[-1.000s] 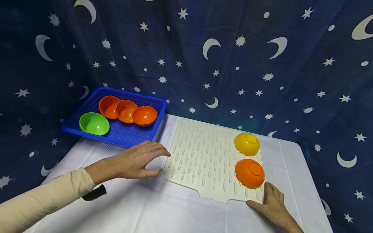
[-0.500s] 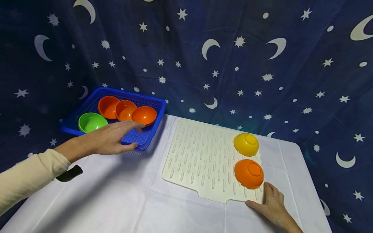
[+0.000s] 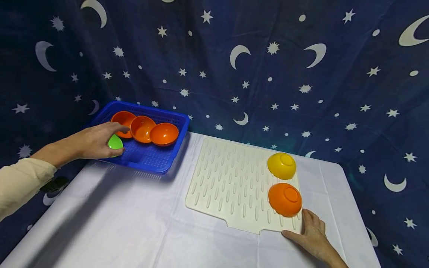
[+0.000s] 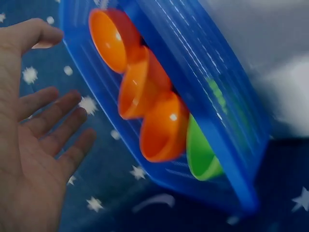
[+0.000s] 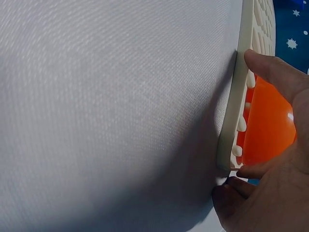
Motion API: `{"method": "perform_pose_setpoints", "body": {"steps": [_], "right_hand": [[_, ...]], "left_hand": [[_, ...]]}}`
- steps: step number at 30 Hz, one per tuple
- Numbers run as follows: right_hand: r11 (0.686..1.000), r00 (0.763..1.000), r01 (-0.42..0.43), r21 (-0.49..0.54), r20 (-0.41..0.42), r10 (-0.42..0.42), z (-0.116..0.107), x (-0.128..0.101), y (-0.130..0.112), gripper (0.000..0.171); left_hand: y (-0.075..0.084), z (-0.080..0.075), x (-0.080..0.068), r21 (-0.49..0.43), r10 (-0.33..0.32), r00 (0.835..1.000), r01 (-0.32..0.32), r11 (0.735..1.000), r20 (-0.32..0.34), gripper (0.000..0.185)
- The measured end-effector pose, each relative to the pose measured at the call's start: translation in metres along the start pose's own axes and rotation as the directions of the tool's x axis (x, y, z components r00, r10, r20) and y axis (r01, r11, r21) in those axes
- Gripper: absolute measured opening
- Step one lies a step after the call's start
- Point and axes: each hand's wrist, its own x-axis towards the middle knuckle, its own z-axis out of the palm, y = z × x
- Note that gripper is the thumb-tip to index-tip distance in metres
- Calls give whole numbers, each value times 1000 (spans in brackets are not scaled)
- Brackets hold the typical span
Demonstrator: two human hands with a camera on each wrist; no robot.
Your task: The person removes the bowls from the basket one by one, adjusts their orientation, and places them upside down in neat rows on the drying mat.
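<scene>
In the head view my left hand [image 3: 97, 141] reaches over the left side of a blue plastic basket [image 3: 147, 163], thumb and fingers spread around a green bowl [image 3: 115, 143] that it partly hides. In the left wrist view the fingers [image 4: 55, 116] look loose and hold nothing. Behind that hand sit several orange bowls [image 3: 164, 134], openings up. My right hand [image 3: 313, 236] holds the near right corner of a cream drying mat [image 3: 228, 182], thumb at the front edge and fingers at the side. Upside down on the mat lie an orange bowl [image 3: 285, 200] and a yellow bowl [image 3: 282, 166].
A white cloth [image 3: 134, 223] covers the table beneath the mat and basket. Dark blue fabric [image 3: 214, 56] with moons and stars hangs behind and along the sides. The basket's raised rim stands between the near table area and the bowls.
My left hand has moved left from beside the mat, across the basket's front, to the green bowl. The right hand has stayed at the mat's corner, and the bowls have not moved.
</scene>
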Motion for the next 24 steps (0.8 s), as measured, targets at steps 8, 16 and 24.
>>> {"method": "perform_pose_setpoints", "body": {"steps": [8,16,24], "right_hand": [[1000,1000,26,3,-11,-26,0,-2,0,130],[1000,1000,22,1,-15,-22,1,-2,1,130],[1000,1000,25,1,-18,-25,1,-2,3,130]], "left_hand": [[-41,4,-2,-53,-106,994,107,993,25,87],[-69,18,1,-75,-147,987,151,986,60,104],[-83,28,5,-37,-301,934,313,949,194,122]]}}
